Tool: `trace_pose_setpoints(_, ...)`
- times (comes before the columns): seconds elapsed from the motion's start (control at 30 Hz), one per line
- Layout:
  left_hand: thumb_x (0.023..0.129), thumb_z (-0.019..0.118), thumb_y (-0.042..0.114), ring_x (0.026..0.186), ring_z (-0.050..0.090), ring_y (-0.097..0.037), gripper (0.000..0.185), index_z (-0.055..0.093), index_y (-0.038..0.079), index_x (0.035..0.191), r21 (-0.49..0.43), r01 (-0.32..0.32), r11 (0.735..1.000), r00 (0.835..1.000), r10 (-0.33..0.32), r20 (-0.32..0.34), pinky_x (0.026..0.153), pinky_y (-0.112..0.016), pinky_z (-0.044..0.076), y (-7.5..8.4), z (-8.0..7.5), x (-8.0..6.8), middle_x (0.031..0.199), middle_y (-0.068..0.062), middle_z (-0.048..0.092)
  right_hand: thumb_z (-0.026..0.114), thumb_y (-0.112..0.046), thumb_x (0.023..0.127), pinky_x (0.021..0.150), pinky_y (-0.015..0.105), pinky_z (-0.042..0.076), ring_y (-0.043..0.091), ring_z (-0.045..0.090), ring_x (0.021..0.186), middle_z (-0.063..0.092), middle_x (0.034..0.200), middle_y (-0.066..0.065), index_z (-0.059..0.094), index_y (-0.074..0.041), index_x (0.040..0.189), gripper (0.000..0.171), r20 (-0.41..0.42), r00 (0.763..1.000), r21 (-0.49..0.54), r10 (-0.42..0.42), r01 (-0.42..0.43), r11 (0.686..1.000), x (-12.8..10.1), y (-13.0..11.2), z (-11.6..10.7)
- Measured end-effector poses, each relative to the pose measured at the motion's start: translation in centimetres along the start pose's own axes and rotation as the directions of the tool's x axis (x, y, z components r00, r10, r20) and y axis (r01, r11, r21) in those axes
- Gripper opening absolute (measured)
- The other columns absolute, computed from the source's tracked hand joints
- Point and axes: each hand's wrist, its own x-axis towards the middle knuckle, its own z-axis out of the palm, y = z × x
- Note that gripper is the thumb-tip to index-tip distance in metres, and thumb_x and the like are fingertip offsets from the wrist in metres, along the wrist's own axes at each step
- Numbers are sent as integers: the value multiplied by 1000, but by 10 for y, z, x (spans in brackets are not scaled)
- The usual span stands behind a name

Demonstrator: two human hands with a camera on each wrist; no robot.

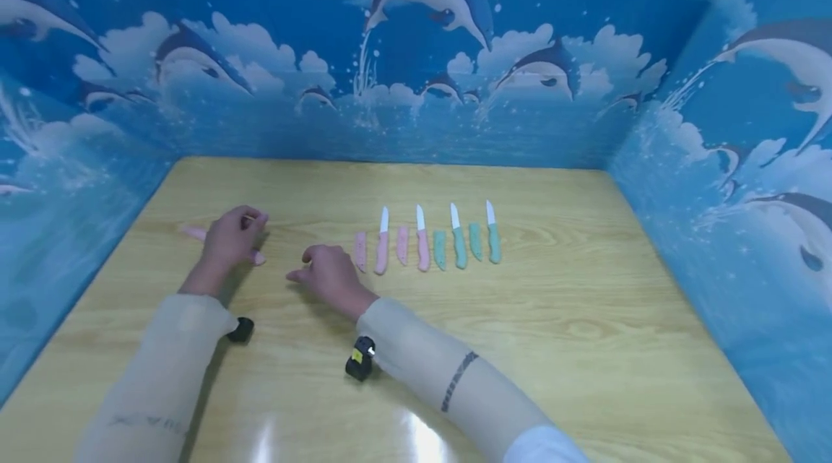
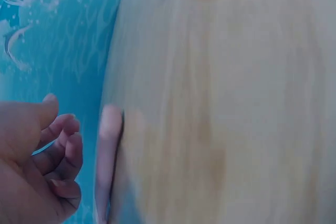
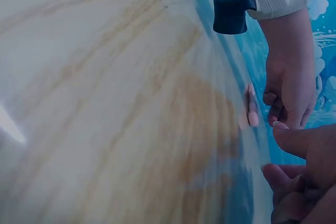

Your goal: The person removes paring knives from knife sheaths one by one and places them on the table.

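Observation:
My left hand hovers over the left part of the table, fingers loosely bent with nothing between them. Beneath it lies a long, slender pink object with a rounded end, partly covered by the hand; it resembles the pink knife handles, but no blade shows. In the left wrist view this pink object lies beside the left hand, apart from the fingers. To the right, my right hand is held above the table with relaxed, bent fingers, holding nothing. The right wrist view shows part of the right hand near the left one.
Right of the right hand is a row: pink knives alternate with pink sheaths, then green knives with green sheaths. Their bare blades point away. Dolphin-printed walls border the wooden table at the back and sides.

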Motion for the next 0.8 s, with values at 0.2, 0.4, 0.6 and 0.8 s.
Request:
trace_pose_setpoints(0.2,105,42,30,96,57,-42,42,55,-7,120,66,16,998,994,-9,-112,84,-57,44,-16,-2,-6,109,-28,61,78,-39,81,68,15,52,9,67,81,73,103,1,72,-10,107,39,17,999,-29,27,-27,999,2,-7,12)
trace_pose_setpoints(0.4,104,45,24,101,56,-44,36,59,-6,118,122,48,991,980,-23,-199,88,-60,44,-28,-5,-4,113,-29,59,75,-42,84,49,17,44,6,54,57,65,71,-5,68,-14,81,29,-12,1000,-124,8,-9,992,8,-14,21)
trace_pose_setpoints(0.6,101,53,18,106,52,-50,29,62,-4,117,200,18,980,979,24,-204,85,-64,42,-41,-14,-6,117,-34,57,72,-47,84,43,18,39,7,44,50,49,59,-7,56,-17,72,36,13,1000,-184,0,3,983,11,-19,30)
trace_pose_setpoints(0.8,100,54,32,109,48,-54,45,56,-6,124,275,-122,954,992,130,-9,88,-68,38,-50,-37,-7,120,-37,53,69,-56,82,51,21,43,8,52,63,56,73,-7,66,-19,85,38,-5,1000,-311,0,-1,951,17,-31,36)
